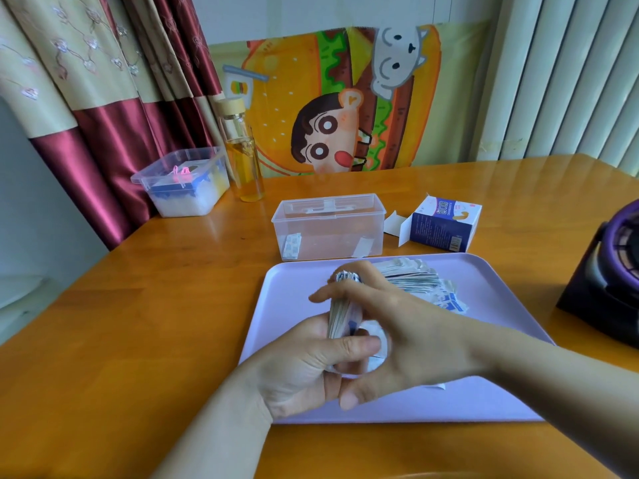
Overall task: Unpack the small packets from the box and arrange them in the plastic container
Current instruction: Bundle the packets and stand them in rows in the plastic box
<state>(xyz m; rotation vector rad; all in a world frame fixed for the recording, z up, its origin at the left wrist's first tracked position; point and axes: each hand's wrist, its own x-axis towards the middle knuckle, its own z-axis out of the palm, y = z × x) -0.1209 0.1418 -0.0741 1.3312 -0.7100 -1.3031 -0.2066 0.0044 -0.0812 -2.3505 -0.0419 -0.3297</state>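
Both hands hold one stack of small packets (342, 314) upright over the lilac tray (287, 292). My left hand (307, 368) grips its lower end, thumb across the front. My right hand (390, 326) curls over its top and right side. More packets (422, 281) lie fanned in a loose pile at the tray's far right. Behind the tray stands the clear plastic container (328, 223), lid off, with two packets (291, 248) leaning inside at its left and right ends. To its right the blue and white box (444, 224) lies on its side with its flap open.
A lidded plastic tub (183, 183) of small items and a glass bottle (242, 150) with yellow liquid stand at the back left. A dark purple device (608, 271) sits at the right table edge. A curtain and a cartoon cloth hang behind.
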